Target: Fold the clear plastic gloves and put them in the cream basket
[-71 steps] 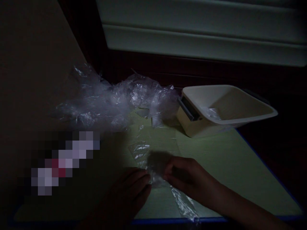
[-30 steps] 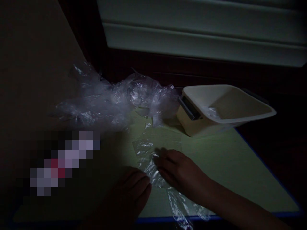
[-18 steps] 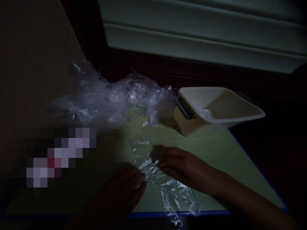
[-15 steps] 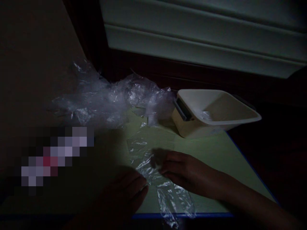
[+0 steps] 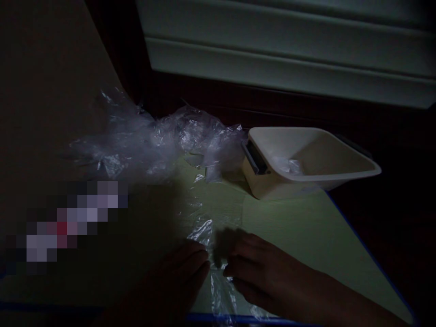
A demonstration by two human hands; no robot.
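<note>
A thin clear plastic bag (image 5: 203,232) lies flat and wrinkled on the pale green tabletop, its lower part hanging toward the near edge. My left hand (image 5: 184,268) is at the bag's left side, fingers curled together, with the fingertips closed on the film. Across from it, my right hand (image 5: 255,263) has bent fingers pinched at the bag's right side. Only a small gap separates the two hands. Dim light hides the exact grip of the fingertips.
A heap of crumpled clear plastic bags (image 5: 150,141) lies at the back left. Right of it stands a cream plastic bin (image 5: 282,186) with dark handles and some clear plastic inside. A pixelated item (image 5: 71,222) is at left. The green table (image 5: 293,227) has blue edging.
My right hand has moved down toward the near edge, level with my left hand. The plastic between them is drawn narrower. The view has shifted slightly.
</note>
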